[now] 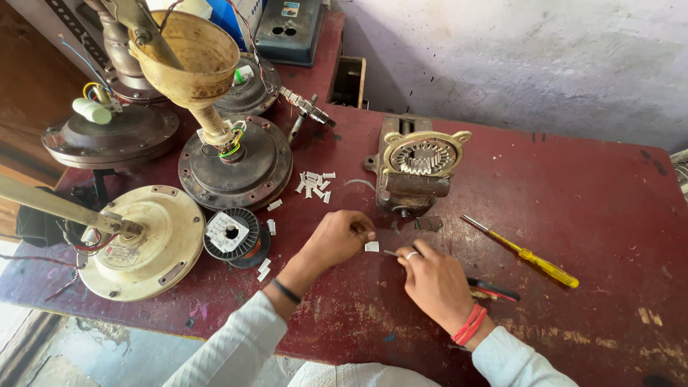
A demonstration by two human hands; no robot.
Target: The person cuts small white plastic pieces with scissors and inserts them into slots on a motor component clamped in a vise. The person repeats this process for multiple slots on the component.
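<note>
My left hand (337,239) is curled over the dark red table (588,208), its fingertips pinched right next to a small white paper piece (372,246). My right hand (433,281) grips scissors (493,289) with red and black handles; the metal tip (390,252) pokes out toward the paper piece. A ring shows on one right finger and red threads wrap that wrist. Whether the left fingers hold anything is hidden.
A pile of small white paper strips (314,184) lies behind my hands, near a bench vise with a toothed fan core (416,166). A yellow-handled screwdriver (527,254) lies right. Several ceiling fan motors (235,163), a cream one (147,240) and a wire spool (231,233) crowd the left.
</note>
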